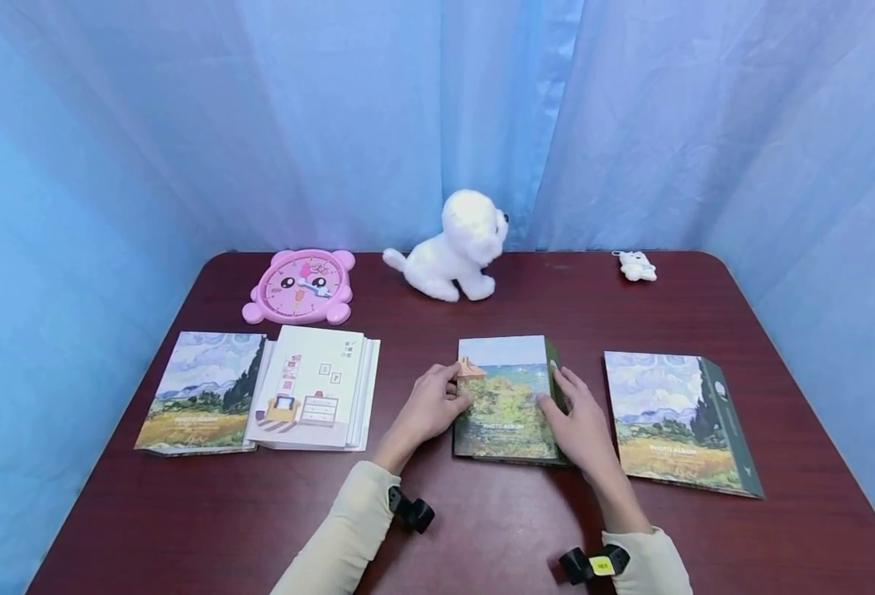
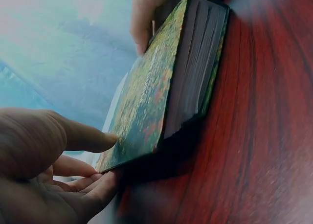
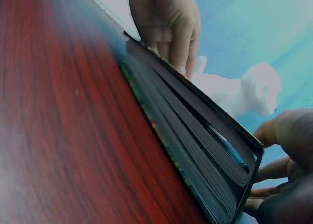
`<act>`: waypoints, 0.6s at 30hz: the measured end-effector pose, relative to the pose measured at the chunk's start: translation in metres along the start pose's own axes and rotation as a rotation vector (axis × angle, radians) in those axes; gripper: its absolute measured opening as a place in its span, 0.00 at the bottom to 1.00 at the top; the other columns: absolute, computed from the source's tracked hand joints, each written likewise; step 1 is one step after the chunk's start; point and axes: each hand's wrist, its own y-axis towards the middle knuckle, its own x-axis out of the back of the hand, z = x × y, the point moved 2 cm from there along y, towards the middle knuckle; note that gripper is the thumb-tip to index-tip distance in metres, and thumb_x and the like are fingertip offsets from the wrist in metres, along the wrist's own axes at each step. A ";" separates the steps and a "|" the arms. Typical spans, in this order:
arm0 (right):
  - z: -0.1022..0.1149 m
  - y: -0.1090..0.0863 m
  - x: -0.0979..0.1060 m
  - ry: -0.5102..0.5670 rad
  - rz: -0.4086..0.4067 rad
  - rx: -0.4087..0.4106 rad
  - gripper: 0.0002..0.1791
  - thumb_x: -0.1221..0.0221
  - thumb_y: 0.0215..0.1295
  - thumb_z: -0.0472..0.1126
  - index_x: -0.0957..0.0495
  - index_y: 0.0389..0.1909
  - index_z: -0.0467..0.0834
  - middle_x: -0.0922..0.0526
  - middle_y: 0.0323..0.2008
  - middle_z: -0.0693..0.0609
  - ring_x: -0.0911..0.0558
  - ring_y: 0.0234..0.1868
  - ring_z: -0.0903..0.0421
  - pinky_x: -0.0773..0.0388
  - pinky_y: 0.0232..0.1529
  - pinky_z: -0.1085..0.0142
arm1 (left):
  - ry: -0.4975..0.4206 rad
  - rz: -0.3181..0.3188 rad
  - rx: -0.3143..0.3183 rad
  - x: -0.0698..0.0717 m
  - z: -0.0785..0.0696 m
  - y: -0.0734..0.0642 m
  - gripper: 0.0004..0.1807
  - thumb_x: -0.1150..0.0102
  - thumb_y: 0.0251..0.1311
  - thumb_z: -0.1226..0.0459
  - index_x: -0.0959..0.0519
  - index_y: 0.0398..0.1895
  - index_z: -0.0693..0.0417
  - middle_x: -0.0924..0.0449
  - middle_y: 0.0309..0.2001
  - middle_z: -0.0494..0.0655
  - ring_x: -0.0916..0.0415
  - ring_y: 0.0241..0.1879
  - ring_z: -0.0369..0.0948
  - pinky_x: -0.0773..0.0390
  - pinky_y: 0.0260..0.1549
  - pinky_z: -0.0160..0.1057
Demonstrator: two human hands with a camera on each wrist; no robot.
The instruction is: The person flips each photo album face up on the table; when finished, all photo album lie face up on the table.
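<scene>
A closed photo album [image 1: 507, 397] with a painted seaside landscape on its cover lies at the middle of the table, its dark green spine to the right. My left hand [image 1: 431, 405] pinches the cover's left edge; in the left wrist view the thumb [image 2: 90, 137] is on top and the fingers curl under the edge. My right hand [image 1: 582, 421] grips the spine side, thumb on the cover and fingers along the spine. Seen from the right wrist, the album's page block [image 3: 195, 141] shows dark, slightly parted pages between the covers.
To the right lies another photo album [image 1: 668, 421] with a wheat-field picture. At left are a similar album [image 1: 199, 397] and a white book [image 1: 311, 384] with a room drawing. Along the back are a pink toy clock [image 1: 299, 289], a white plush dog [image 1: 459, 248] and a small white plush [image 1: 638, 266].
</scene>
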 end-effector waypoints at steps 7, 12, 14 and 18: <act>0.002 -0.006 0.007 0.292 0.006 -0.038 0.36 0.46 0.68 0.57 0.43 0.73 0.49 0.45 0.73 0.46 0.41 0.72 0.47 0.38 0.68 0.56 | -0.034 0.037 -0.010 0.001 -0.004 0.000 0.29 0.41 0.63 0.61 0.33 0.66 0.61 0.27 0.49 0.52 0.27 0.38 0.40 0.25 0.38 0.38; 0.014 -0.010 0.015 0.315 -0.008 -0.002 0.35 0.44 0.65 0.58 0.39 0.71 0.53 0.40 0.72 0.50 0.38 0.71 0.49 0.36 0.67 0.55 | -0.040 0.044 -0.003 -0.001 -0.007 0.000 0.28 0.38 0.61 0.52 0.27 0.62 0.55 0.27 0.46 0.49 0.29 0.39 0.39 0.26 0.38 0.37; 0.019 -0.012 0.017 0.310 -0.020 0.024 0.35 0.44 0.65 0.58 0.39 0.71 0.53 0.41 0.72 0.50 0.37 0.71 0.48 0.36 0.67 0.54 | -0.035 0.046 0.001 -0.003 -0.010 -0.001 0.29 0.39 0.59 0.48 0.26 0.61 0.51 0.27 0.45 0.49 0.29 0.39 0.39 0.27 0.38 0.37; 0.032 -0.017 0.018 0.321 -0.032 0.076 0.36 0.43 0.66 0.56 0.41 0.72 0.50 0.45 0.73 0.48 0.41 0.72 0.47 0.41 0.70 0.54 | -0.028 0.053 0.015 -0.010 -0.019 -0.004 0.38 0.42 0.57 0.40 0.32 0.67 0.48 0.29 0.53 0.52 0.29 0.46 0.42 0.27 0.42 0.41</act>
